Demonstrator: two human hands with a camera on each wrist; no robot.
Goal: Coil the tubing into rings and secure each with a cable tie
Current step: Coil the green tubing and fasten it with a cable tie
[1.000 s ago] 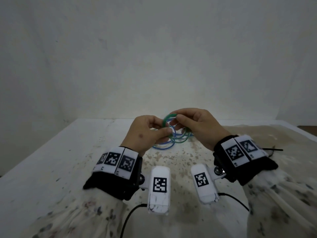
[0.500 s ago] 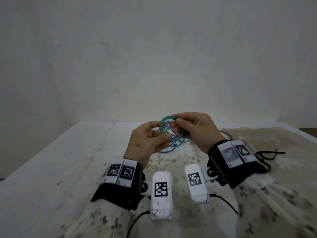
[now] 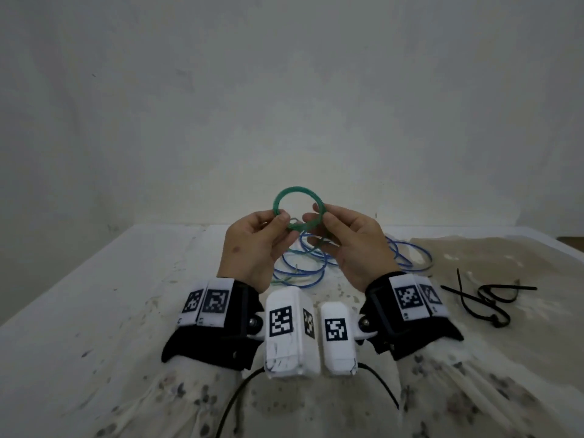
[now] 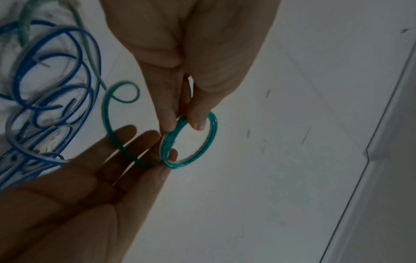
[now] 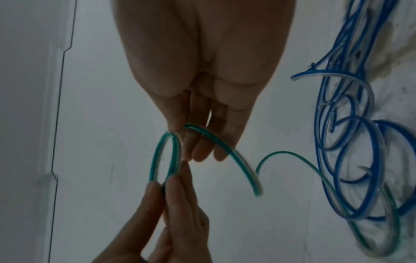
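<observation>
A small ring of green tubing (image 3: 295,188) stands upright in the air between my hands, in front of the wall. My left hand (image 3: 282,217) pinches its left side between thumb and forefinger (image 4: 198,122). My right hand (image 3: 317,213) pinches the right side, its other fingers fairly straight. In the left wrist view the ring (image 4: 215,131) shows several turns, and a loose green tail (image 4: 107,115) curls off across the right fingers. The right wrist view shows the ring (image 5: 155,156) edge-on and the tail (image 5: 225,153) ending free. Black cable ties (image 3: 486,298) lie on the table, to the right.
Loose blue tubing (image 3: 316,263) sprawls on the stained white table (image 3: 94,295) just beyond my hands, with a green strand mixed in. A tan sheet (image 3: 505,254) covers the table's right part, under the cable ties. A pale wall stands behind.
Both hands have lifted the green ring up off the blue tubing. The ring now stands above my fingers and is turned face-on to the head view.
</observation>
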